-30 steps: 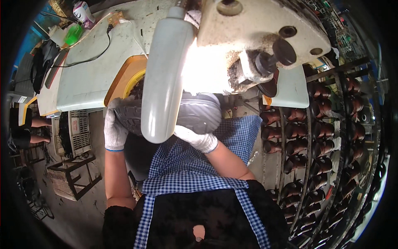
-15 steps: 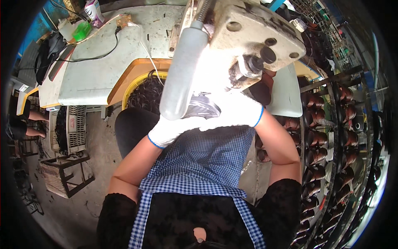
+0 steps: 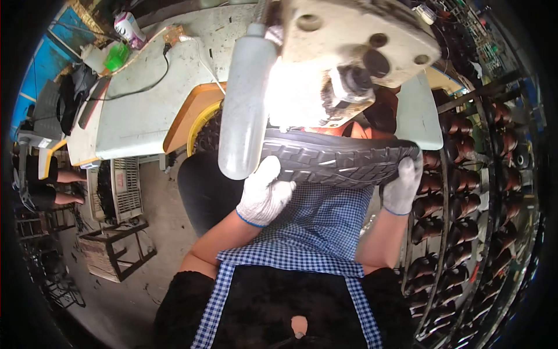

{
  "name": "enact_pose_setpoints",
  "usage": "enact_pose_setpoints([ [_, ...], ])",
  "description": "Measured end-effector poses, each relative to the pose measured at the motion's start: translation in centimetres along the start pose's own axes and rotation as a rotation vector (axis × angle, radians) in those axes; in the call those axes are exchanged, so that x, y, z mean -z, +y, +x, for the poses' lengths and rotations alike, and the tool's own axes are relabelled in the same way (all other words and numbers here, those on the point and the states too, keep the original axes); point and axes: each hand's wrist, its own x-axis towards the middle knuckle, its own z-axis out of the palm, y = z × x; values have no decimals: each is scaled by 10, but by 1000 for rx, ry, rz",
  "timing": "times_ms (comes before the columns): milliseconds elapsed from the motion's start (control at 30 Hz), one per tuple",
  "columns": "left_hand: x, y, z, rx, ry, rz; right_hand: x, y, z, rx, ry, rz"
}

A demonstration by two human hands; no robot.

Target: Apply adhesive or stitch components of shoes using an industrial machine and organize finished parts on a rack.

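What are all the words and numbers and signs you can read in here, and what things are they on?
I can't make out any words or numbers.
White-and-purple bottle: markings too small to read.
Red label on the pale plastic crate: too small and blurred.
White sticker, far left: too blurred.
Cream machine head and shoe sole: no readable lettering.

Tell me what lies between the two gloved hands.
In the head view, a dark-soled shoe spans the stretch from the left hand to the right hand.
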Motion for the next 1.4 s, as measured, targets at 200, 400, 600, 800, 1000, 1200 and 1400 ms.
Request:
enact_pose_setpoints([
  [200,-10,11,-4,182,-189,39,32,5,-27,-294,-213,350],
  [400,-4,7,-4,325,-334,287,71,45,-104,-725,-712,252],
  [600,8,-10,23,315,-227,280,83,39,-114,-675,-409,512],
  [800,-2,3,18,224,-346,596,78,38,-81,-753,-520,716],
  [1000,-38,35,4,121,-765,1081,86,70,-74,-807,-489,837],
  [1200,17,34,14,174,-460,1022,68,53,5,-634,-712,349],
  [1400,3,14,26,48,-339,912,71,62,66,-477,-560,99],
])
